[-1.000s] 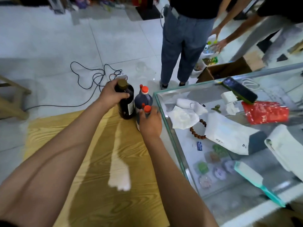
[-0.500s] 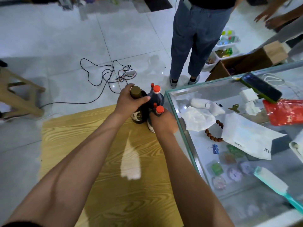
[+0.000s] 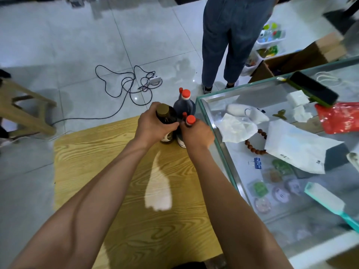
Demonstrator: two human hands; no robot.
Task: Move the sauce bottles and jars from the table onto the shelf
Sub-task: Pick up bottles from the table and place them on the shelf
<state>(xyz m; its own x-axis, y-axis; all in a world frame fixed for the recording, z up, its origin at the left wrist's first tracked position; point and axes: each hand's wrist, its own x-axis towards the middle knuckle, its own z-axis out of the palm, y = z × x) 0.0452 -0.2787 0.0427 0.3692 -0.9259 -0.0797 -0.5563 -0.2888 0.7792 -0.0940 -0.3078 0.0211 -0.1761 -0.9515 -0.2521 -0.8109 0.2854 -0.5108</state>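
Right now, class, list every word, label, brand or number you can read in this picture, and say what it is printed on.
No text here can be read.
Brown bottle, label low on its body: too blurred.
Front red-capped bottle, label near its base: mostly hidden by the right hand.
White paper bag on the glass counter: small dark print, too small.
Round packets inside the counter: too blurred.

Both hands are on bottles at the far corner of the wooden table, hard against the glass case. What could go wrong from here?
1. The free red-capped bottle stands just behind the two gripped ones, near the table edge; lifting could knock it to the tile floor.
2. The right hand grips its red-capped bottle beside the glass case corner; a swing right could strike glass.
3. The left hand holds the brown-capped bottle near the top; it may slip.
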